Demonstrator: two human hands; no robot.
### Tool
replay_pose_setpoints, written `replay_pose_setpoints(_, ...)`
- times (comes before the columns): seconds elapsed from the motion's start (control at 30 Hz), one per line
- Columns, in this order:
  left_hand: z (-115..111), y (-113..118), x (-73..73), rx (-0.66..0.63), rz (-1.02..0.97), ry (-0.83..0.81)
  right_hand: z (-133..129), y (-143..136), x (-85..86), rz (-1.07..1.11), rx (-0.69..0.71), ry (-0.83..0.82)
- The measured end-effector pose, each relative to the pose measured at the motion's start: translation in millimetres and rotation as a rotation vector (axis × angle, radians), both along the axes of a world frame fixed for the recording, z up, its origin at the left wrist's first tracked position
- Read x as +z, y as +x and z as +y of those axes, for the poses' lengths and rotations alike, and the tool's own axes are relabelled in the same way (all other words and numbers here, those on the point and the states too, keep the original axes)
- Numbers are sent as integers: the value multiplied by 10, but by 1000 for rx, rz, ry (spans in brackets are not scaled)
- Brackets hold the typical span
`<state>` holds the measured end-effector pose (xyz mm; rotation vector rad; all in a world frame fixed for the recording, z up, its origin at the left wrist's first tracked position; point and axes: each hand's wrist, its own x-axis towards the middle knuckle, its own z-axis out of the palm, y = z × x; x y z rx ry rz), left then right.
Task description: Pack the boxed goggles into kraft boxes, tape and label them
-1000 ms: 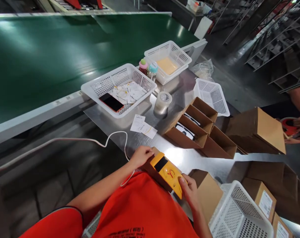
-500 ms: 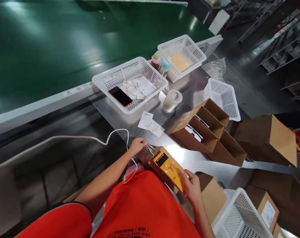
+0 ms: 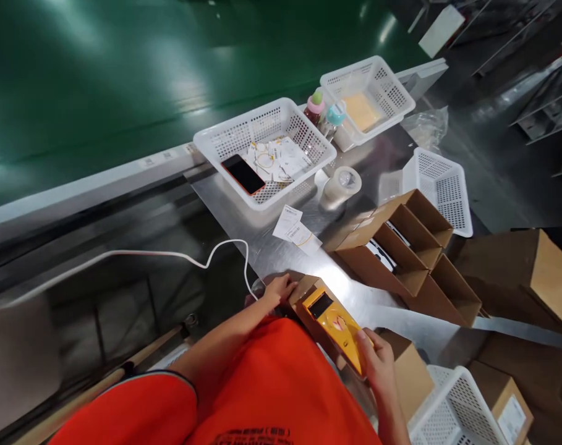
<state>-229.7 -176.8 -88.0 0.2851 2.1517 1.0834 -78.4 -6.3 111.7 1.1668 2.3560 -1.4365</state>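
My right hand (image 3: 377, 358) grips the lower end of a slim yellow item (image 3: 339, 327) with a dark rectangle near its far end and a reddish mark in the middle. This item lies over a narrow brown cardboard box (image 3: 303, 287) close to my body. At the box's far left end is my left hand (image 3: 278, 290), fingers curled together against the cardboard; what they pinch is hidden. A white cable (image 3: 206, 262) runs from the left to beside my left wrist. Two white labels (image 3: 295, 228) lie on the metal table (image 3: 257, 247) just beyond.
A white basket (image 3: 266, 201) holds a phone (image 3: 243, 173) and tags. Behind are two bottles, a second basket (image 3: 387, 123) and a tape roll (image 3: 340, 185). Divided cardboard boxes (image 3: 401, 247) stand right. A green conveyor belt (image 3: 123, 93) runs along the back.
My left hand has moved from a clear plastic strip it was pulling out to the end of the cardboard box. The yellow item stays in my right hand. The view has shifted left.
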Motion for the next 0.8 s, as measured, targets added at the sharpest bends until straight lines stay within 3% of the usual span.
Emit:
replay_pose_setpoints(0.17,-183,74,90,-62,68,66,24,27,-24,15,16,-9)
replay_pose_setpoints(0.33,-242,294,114,-345,58,234,43,88,-78,31,14,-16)
replay_pose_setpoints(0.5,-262,147,52,-490,67,184,40,97,-76,44,20,-6)
replay_pose_setpoints(0.6,-246,-33,209,-563,67,142,27,80,-31,46,17,-18)
replay_pose_setpoints(0.8,41,-205,727,-786,225,279,-4,8,39,23,-12,-89)
